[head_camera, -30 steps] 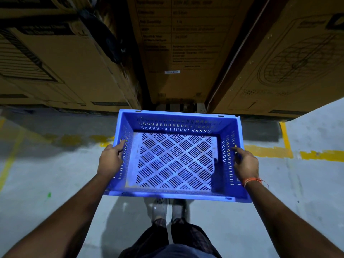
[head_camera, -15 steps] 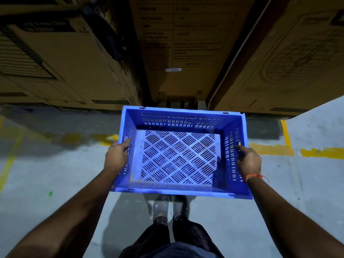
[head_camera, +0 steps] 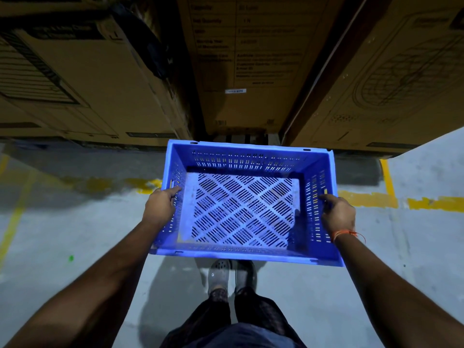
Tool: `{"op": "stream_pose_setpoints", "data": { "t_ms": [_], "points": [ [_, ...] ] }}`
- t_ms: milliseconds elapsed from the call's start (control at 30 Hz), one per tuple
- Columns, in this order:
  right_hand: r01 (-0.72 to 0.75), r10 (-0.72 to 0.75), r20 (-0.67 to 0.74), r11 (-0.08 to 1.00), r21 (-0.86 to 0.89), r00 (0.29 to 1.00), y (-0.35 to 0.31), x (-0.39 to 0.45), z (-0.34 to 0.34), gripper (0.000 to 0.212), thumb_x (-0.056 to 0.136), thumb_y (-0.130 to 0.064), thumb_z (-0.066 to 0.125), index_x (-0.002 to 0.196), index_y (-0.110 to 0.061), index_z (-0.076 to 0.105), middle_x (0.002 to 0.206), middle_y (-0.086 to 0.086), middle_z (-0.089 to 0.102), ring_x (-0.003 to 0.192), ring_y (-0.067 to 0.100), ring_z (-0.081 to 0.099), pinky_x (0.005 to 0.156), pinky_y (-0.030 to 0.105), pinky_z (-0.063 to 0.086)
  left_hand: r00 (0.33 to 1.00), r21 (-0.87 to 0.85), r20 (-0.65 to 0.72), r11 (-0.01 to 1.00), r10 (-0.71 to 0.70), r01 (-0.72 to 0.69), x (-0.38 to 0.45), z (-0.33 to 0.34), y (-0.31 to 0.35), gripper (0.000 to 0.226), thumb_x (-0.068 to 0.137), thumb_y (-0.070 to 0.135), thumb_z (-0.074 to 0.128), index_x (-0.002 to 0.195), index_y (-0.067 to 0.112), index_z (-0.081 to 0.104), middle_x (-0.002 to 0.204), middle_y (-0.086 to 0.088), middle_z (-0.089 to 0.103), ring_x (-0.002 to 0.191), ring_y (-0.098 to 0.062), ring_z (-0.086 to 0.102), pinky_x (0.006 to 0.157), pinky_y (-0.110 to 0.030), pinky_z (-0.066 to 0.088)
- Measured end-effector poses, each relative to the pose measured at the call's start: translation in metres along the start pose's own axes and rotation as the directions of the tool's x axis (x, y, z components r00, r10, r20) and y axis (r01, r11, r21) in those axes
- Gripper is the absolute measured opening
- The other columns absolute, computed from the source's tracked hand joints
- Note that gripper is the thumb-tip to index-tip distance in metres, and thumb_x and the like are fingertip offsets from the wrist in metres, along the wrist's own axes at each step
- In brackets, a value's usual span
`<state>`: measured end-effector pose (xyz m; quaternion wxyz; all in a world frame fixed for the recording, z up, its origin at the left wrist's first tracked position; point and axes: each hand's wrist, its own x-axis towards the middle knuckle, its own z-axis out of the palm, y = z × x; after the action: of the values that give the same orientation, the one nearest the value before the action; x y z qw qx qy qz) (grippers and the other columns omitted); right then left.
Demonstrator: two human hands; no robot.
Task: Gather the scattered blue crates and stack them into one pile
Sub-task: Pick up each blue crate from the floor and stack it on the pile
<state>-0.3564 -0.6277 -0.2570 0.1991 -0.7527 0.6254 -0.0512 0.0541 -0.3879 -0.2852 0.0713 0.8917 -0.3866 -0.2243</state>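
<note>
Tall cardboard boxes [head_camera: 82, 79] fill the top of the view, three faces of them with dark gaps between, the middle one printed with a table of text too blurred to read. Below them spreads the grey concrete floor [head_camera: 62, 234], crossed by worn yellow lines [head_camera: 426, 203] that run left to right and turn a corner on the right side.

The blue crate [head_camera: 241, 249] is held up off the floor in front of the person, level with the open side up (its slotted bottom shows a diamond pattern, and nothing lies in it). Its far rim sits just before the foot of the middle box.

The left hand [head_camera: 160, 205] grips the crate's left wall, thumb hooked over the rim to the inside. The right hand [head_camera: 337, 214] grips the right wall the same way, thumb inside by the handle slot. An orange thread [head_camera: 345, 233] circles the right wrist. Under the crate's near edge a pair of grey shoes [head_camera: 232, 275] stands on the floor.
</note>
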Motion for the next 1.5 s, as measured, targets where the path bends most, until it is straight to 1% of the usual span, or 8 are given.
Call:
{"op": "stream_pose_setpoints", "data": {
  "t_ms": [200, 333, 467, 667, 900, 1167, 1267, 1500],
  "points": [
    [-0.022, 0.022, 0.007, 1.000, 0.014, 1.000, 0.007, -0.008, 0.003, 0.039, 0.079, 0.000, 0.063, 0.112, -0.019, 0.072, 0.102, 0.019, 0.068, 0.089, 0.040, 0.066, 0.089, 0.039, 0.052, 1.000, -0.004, 0.003, 1.000, 0.004, -0.004, -0.005, 0.001, -0.002, 0.048, 0.085, 0.010, 0.053, 0.126, 0.034, 0.064, 0.112, -0.016, 0.071, 0.098, -0.038, 0.064, 0.081, -0.039, 0.052],
    [-0.017, 0.016, 0.014, 1.000, 0.017, 1.000, 0.011, -0.010, 0.004, 0.038, 0.078, -0.001, 0.064, 0.109, -0.020, 0.073, 0.100, 0.019, 0.069, 0.087, 0.040, 0.067, 0.086, 0.039, 0.054, 1.000, -0.019, -0.007, 1.000, -0.005, 0.004, -0.018, 0.003, 0.004, 0.046, 0.086, 0.010, 0.054, 0.125, 0.031, 0.066, 0.109, -0.017, 0.070, 0.102, -0.038, 0.061, 0.083, -0.039, 0.051],
    [-0.025, 0.025, 0.010, 0.999, 0.024, 1.000, 0.010, -0.005, 0.005, 0.037, 0.079, -0.002, 0.063, 0.110, -0.021, 0.073, 0.102, 0.018, 0.068, 0.089, 0.040, 0.066, 0.087, 0.039, 0.053, 0.999, -0.001, -0.030, 1.000, -0.022, 0.022, -0.015, 0.002, 0.004, 0.049, 0.083, 0.021, 0.044, 0.126, 0.034, 0.063, 0.113, -0.014, 0.069, 0.102, -0.037, 0.061, 0.083, -0.040, 0.052],
    [0.020, -0.020, -0.018, 1.000, 0.003, 1.000, 0.012, -0.006, 0.008, 0.033, 0.079, -0.002, 0.063, 0.106, -0.018, 0.074, 0.098, 0.018, 0.064, 0.083, 0.042, 0.064, 0.081, 0.038, 0.053, 0.995, -0.062, -0.084, 0.997, -0.049, 0.044, -0.019, 0.003, 0.014, 0.039, 0.088, 0.010, 0.055, 0.119, 0.031, 0.068, 0.106, -0.018, 0.061, 0.092, -0.041, 0.062, 0.081, -0.042, 0.051],
    [0.027, -0.028, -0.030, 1.000, -0.012, 0.999, 0.014, -0.004, 0.010, 0.031, 0.079, -0.003, 0.062, 0.103, -0.019, 0.074, 0.101, 0.016, 0.064, 0.084, 0.041, 0.065, 0.081, 0.039, 0.054, 0.993, -0.038, -0.089, 0.996, -0.081, 0.078, -0.021, 0.005, 0.017, 0.038, 0.086, 0.007, 0.055, 0.109, 0.034, 0.068, 0.102, -0.014, 0.056, 0.087, -0.040, 0.062, 0.078, -0.040, 0.050],
    [0.006, -0.006, -0.006, 0.999, -0.052, 1.000, 0.009, -0.004, 0.011, 0.030, 0.081, -0.005, 0.063, 0.105, -0.021, 0.073, 0.106, 0.018, 0.062, 0.087, 0.043, 0.064, 0.081, 0.041, 0.054, 0.994, -0.056, -0.091, 0.997, -0.063, 0.058, -0.023, 0.001, 0.015, 0.036, 0.085, 0.006, 0.054, 0.103, 0.034, 0.068, 0.094, -0.006, 0.051, 0.085, -0.038, 0.061, 0.076, -0.038, 0.048],
    [0.036, -0.037, -0.023, 0.999, -0.024, 0.999, 0.014, -0.003, 0.011, 0.029, 0.079, -0.003, 0.063, 0.102, -0.019, 0.073, 0.102, 0.018, 0.063, 0.084, 0.042, 0.064, 0.080, 0.040, 0.054, 0.993, -0.060, -0.110, 0.997, -0.047, 0.041, -0.024, 0.000, 0.019, 0.035, 0.085, 0.006, 0.052, 0.101, 0.033, 0.069, 0.097, -0.011, 0.056, 0.084, -0.037, 0.060, 0.074, -0.037, 0.048],
    [0.030, -0.031, -0.021, 0.999, -0.035, 0.999, 0.011, 0.001, 0.012, 0.029, 0.079, -0.004, 0.062, 0.100, -0.020, 0.074, 0.102, 0.017, 0.062, 0.085, 0.041, 0.064, 0.081, 0.039, 0.054, 0.995, -0.049, -0.089, 0.998, -0.053, 0.049, -0.018, 0.001, 0.015, 0.036, 0.084, 0.005, 0.051, 0.099, 0.033, 0.067, 0.094, -0.012, 0.056, 0.082, -0.037, 0.059, 0.067, -0.034, 0.040]
  ]
}}
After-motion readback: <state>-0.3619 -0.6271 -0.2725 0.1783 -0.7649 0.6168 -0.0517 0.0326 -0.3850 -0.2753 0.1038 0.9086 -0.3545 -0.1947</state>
